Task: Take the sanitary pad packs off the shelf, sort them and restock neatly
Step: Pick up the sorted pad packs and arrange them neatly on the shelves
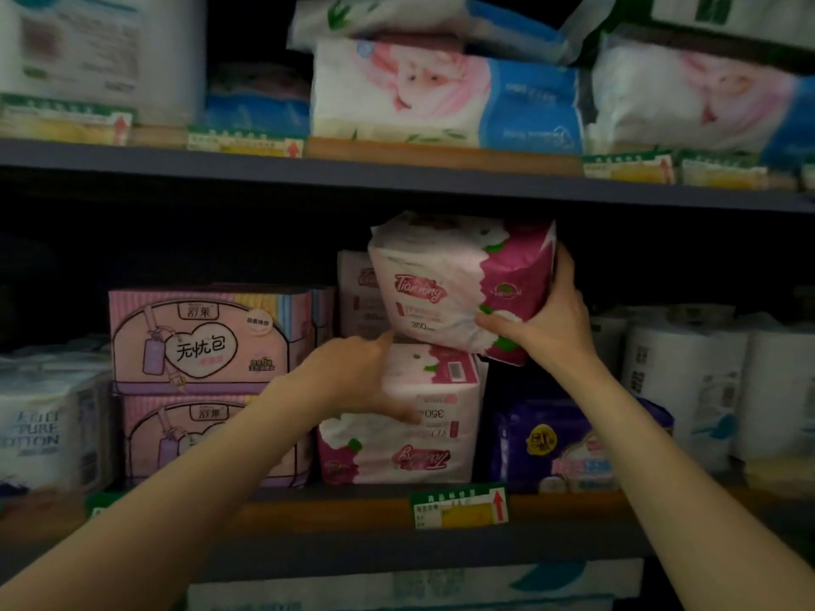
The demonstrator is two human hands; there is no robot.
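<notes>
Dim shop shelving, middle shelf (308, 509) near its front edge. Right hand (551, 321) clamps the tilted white-and-magenta pad pack (458, 280) by its right end, long axis left-right, above 1 upside-down matching pack (410, 429). Left hand (353, 372), fingers loosely extended, touches both packs, nearer the lower one.

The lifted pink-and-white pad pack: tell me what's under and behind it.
Under the lifted pack sits an upside-down matching pack. Behind, another pale pack shows partly; the rest is hidden.

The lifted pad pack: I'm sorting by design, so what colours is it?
White and magenta pink, head view, on the pack in the right hand.
</notes>
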